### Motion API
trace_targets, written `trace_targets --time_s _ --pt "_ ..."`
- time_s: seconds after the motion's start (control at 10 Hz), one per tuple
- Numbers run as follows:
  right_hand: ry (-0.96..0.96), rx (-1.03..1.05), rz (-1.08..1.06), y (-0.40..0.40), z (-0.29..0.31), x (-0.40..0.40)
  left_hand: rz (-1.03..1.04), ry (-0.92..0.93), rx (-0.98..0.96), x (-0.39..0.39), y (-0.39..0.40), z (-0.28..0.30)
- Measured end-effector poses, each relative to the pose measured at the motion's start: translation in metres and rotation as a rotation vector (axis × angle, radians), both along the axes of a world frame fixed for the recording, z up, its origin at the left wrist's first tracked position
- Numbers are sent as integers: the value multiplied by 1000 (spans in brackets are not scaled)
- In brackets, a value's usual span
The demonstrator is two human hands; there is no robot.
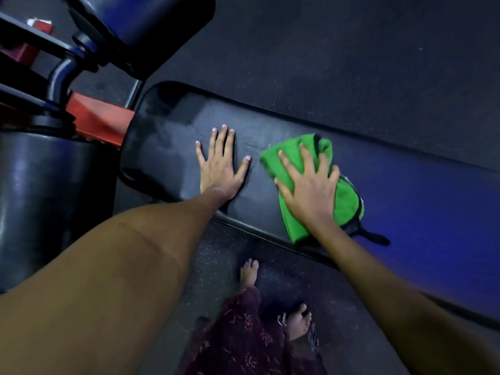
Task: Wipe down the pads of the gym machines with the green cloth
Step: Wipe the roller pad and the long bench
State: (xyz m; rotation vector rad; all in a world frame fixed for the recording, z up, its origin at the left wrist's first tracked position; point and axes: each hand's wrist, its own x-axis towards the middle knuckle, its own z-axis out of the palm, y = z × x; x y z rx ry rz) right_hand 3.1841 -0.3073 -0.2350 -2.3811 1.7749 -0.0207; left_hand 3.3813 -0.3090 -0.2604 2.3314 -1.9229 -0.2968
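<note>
A long black bench pad (405, 201) runs from the centre left to the lower right of the head view. My right hand (308, 185) lies flat with spread fingers on the green cloth (346, 201), pressing it onto the pad's middle. A dark strap sticks out from under the cloth at its right. My left hand (220, 166) rests flat on the bare pad to the left of the cloth, fingers straight and spread.
At the left stand a black cylindrical roller pad (46, 196), a red machine frame (100, 120) and a dark padded seat (151, 28) on a black post. Dark speckled rubber floor (351, 63) surrounds the bench. My bare feet (297, 320) stand on it below the pad.
</note>
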Motion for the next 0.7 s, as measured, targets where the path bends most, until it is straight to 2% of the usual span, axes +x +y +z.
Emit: trace_targets --time_s 0.1,0.2,0.3,0.4,0.5,0.6,0.7 --pt "32 -26 233 40 -3 -44 -5 -8 -1 0 0 1" --pt "45 -37 84 41 3 -89 -2 -17 16 0 -1 2" --pt "42 20 -301 8 10 -87 -5 -19 27 0 -1 3" --pt "-8 85 -540 -28 13 -48 -5 -10 29 0 1 3" --pt "7 129 -397 -26 13 -5 -7 -11 29 0 0 2" --pt "29 118 -100 17 9 3 1 -7 24 0 0 2" --pt "59 50 39 68 4 -32 -4 -3 24 0 0 2"
